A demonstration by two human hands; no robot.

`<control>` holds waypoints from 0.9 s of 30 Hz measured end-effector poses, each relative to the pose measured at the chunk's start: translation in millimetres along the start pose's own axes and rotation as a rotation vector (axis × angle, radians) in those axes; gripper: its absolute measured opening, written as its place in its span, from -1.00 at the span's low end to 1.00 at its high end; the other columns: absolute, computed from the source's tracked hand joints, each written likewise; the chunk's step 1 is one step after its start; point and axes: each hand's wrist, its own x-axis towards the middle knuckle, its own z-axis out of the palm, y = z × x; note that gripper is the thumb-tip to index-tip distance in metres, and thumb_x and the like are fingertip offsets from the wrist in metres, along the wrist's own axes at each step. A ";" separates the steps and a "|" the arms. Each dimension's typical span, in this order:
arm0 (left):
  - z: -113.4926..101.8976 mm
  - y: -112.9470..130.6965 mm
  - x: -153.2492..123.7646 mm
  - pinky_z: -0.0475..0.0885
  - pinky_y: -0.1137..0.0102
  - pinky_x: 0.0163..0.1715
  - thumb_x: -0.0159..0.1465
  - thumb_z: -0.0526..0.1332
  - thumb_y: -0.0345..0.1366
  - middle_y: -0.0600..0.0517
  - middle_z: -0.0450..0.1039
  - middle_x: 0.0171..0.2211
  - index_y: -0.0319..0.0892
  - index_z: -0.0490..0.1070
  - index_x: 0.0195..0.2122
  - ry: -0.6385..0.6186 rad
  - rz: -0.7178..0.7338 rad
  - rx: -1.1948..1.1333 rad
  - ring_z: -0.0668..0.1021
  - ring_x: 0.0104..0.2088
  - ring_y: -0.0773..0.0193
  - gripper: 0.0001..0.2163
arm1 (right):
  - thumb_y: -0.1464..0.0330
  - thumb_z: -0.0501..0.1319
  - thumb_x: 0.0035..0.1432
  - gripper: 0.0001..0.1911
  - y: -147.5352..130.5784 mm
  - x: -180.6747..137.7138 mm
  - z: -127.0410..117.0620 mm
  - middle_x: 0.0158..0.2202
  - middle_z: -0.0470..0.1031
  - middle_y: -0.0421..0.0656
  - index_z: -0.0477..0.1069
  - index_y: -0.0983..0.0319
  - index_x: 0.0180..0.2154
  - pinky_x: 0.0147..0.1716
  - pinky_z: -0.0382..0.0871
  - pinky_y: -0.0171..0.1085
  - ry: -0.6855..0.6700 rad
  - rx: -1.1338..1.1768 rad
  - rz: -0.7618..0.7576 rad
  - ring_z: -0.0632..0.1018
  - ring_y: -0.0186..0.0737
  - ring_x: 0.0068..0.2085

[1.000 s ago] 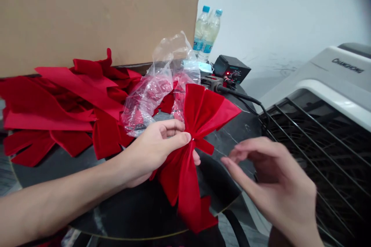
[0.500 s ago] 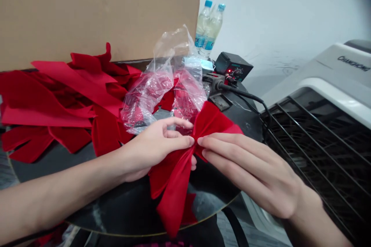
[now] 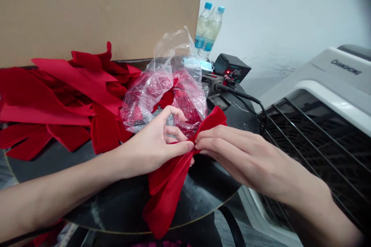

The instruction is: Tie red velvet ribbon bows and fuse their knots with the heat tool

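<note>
A red velvet bow hangs over the front of a round dark table. My left hand pinches the bow at its gathered middle, thumb and forefinger closed on the fabric. My right hand meets it from the right, fingertips pinched on the same gathered spot. One red loop sticks up behind my right fingers. The tails drop toward the table's near edge.
A pile of red ribbon pieces lies at the left, with a crumpled clear plastic bag beside it. A large cardboard box stands behind. Two water bottles, a black control unit with cable, and a white grilled appliance are at the right.
My right hand came in from the right and closed on the bow's middle next to my left fingers. The bow's loops folded down and now show less.
</note>
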 end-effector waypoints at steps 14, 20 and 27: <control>-5.9 -4.6 -5.3 0.57 0.29 -0.14 0.30 0.28 -0.40 0.12 0.51 -0.27 0.05 0.11 -0.04 -0.055 0.115 0.318 0.69 -0.20 0.18 -0.63 | 0.41 0.19 0.40 -0.88 1.4 11.1 7.9 -0.23 0.61 -0.09 0.52 0.20 -0.15 -0.19 0.53 -0.25 -0.037 0.171 0.169 0.64 -0.18 -0.23; -2.4 -3.5 -6.6 0.57 0.37 -0.12 0.26 0.31 -0.44 0.11 0.54 -0.22 0.04 0.16 -0.05 -0.055 0.206 0.397 0.69 -0.17 0.23 -0.62 | 0.44 0.32 0.31 -0.87 0.6 15.3 4.9 -0.34 0.61 -0.27 0.53 0.14 -0.11 -0.38 0.38 -0.36 -0.031 0.301 0.368 0.61 -0.32 -0.37; -5.6 -5.3 -5.7 0.59 0.37 -0.15 0.29 0.29 -0.41 0.12 0.58 -0.31 0.04 0.14 -0.04 -0.047 0.178 0.415 0.71 -0.22 0.21 -0.64 | 0.33 0.27 0.36 -0.89 8.9 17.6 0.6 -0.65 0.46 -0.40 0.60 0.13 -0.16 -0.65 0.29 -0.41 -0.135 0.697 0.563 0.45 -0.40 -0.71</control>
